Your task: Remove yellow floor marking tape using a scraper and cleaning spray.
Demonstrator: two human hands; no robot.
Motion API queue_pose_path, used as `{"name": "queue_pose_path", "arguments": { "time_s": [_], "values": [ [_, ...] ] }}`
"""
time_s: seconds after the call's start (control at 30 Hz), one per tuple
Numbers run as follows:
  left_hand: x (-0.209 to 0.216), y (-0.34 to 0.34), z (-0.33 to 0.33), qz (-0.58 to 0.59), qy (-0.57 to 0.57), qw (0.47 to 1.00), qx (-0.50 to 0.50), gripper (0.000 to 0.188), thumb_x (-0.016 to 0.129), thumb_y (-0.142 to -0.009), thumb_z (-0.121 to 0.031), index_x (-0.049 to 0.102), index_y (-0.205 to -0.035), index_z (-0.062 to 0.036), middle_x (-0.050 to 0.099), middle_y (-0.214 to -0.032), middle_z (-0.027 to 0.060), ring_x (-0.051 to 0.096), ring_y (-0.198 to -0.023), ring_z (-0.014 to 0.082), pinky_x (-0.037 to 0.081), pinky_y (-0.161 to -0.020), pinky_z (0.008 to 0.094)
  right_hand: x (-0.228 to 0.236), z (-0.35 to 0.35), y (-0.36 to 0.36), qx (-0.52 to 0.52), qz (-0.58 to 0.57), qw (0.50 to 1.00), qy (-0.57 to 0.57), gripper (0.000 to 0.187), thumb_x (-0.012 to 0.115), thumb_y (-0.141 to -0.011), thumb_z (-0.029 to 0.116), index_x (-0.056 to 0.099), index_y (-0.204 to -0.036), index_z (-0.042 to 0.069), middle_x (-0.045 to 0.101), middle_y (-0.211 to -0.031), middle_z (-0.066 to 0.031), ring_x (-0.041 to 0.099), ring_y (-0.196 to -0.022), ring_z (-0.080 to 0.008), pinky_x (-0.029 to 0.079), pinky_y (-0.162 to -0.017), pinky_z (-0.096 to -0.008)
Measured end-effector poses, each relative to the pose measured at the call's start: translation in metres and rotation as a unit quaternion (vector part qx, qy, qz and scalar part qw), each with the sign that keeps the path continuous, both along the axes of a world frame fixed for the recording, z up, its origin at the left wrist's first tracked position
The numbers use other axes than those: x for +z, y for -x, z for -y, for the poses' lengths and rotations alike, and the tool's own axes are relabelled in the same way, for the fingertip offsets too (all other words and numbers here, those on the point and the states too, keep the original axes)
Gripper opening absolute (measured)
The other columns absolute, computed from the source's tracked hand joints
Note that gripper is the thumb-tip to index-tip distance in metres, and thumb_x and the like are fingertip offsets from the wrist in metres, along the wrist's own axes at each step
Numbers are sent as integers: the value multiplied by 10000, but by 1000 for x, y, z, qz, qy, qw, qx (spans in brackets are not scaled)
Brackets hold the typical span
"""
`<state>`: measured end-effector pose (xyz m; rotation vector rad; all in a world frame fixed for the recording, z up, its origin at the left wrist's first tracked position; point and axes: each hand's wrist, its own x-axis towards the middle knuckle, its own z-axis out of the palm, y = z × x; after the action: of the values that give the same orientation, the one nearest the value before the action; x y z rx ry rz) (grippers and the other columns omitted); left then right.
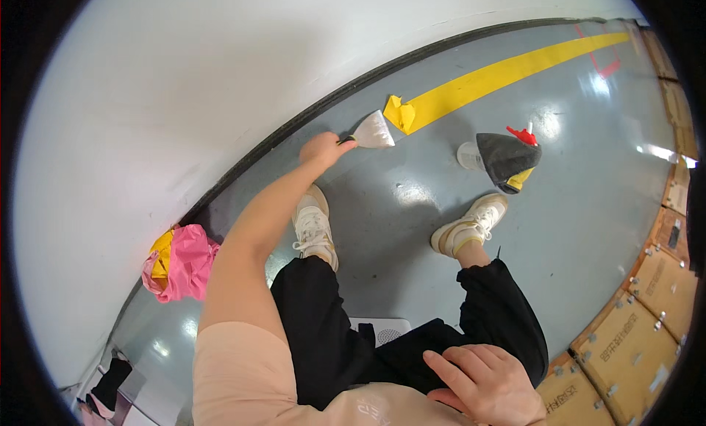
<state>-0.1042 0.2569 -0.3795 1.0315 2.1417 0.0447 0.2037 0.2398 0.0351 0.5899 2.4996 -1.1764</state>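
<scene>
My left hand [321, 152] is closed around the handle of a wide-bladed scraper [374, 131], held low by the floor. The blade's edge faces the near end of a yellow floor tape strip [478, 87], with a small gap between. That end of the tape is crumpled into a loose yellow piece [399, 114]. Near my right thigh, my right hand [489, 382] is loosely curled, its fingers partly apart and nothing in them. A spray bottle [471, 156] with a red trigger stands beyond my right shoe, a dark grey cloth [507, 157] draped over it.
A white wall [184, 95] with a black skirting runs along the left and far side. Beside it sits a pink bag [187, 263] with yellow material inside. Wooden crates [632, 345] line the right. A white object with a dotted panel [386, 329] shows between my legs.
</scene>
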Motion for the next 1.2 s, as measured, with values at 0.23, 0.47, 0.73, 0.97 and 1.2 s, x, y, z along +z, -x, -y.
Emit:
{"name": "queue_pose_path", "arguments": {
  "time_s": [0.23, 0.47, 0.73, 0.97, 1.2],
  "values": [
    [-4, 4, -7, 6, -11, 999, -36, 653, 512, -777, -695, 647, -741, -57, 629, -657, 76, 628, -671, 274, 471, -608, 404, -3, 4, 3, 30, -19, 999, -3, 531, 685, -723, 192, 545, -1204, 18, 591, -998, -131, 598, -921, -280, 491, -815, -376],
    [8, -6, 2, -15, 7, 998, -58, 623, 540, -771, -672, 687, -869, -75, 676, -896, 105, 647, -854, 271, 499, -698, 404, -3, 1, 6, 13, -7, 1000, -11, 523, 684, -723, 189, 548, -1198, 17, 594, -992, -132, 600, -919, -281, 491, -819, -373],
    [12, 1, -12, -9, -1, 1000, -19, 578, 539, -801, -633, 685, -870, -78, 675, -906, 123, 646, -849, 295, 500, -680, 426, -3, 3, 8, 41, -21, 999, -2, 499, 666, -747, 197, 549, -1197, 15, 593, -990, -133, 601, -919, -279, 490, -812, -372],
    [10, -55, -42, -9, -12, 997, -74, 552, 587, -790, -596, 691, -862, -58, 679, -855, 121, 655, -840, 290, 511, -685, 415, -4, 3, 10, 39, -20, 999, -6, 499, 666, -750, 200, 545, -1194, 8, 595, -991, -137, 605, -909, -280, 492, -809, -373],
    [0, -22, 5, 125, 25, 992, 4, 649, 529, -782, -676, 661, -823, -43, 654, -729, 105, 647, -744, 276, 490, -645, 397, -4, 1, 2, 24, -13, 1000, -2, 507, 672, -745, 205, 546, -1196, 11, 592, -994, -133, 600, -921, -276, 490, -815, -370]
  ]
}}
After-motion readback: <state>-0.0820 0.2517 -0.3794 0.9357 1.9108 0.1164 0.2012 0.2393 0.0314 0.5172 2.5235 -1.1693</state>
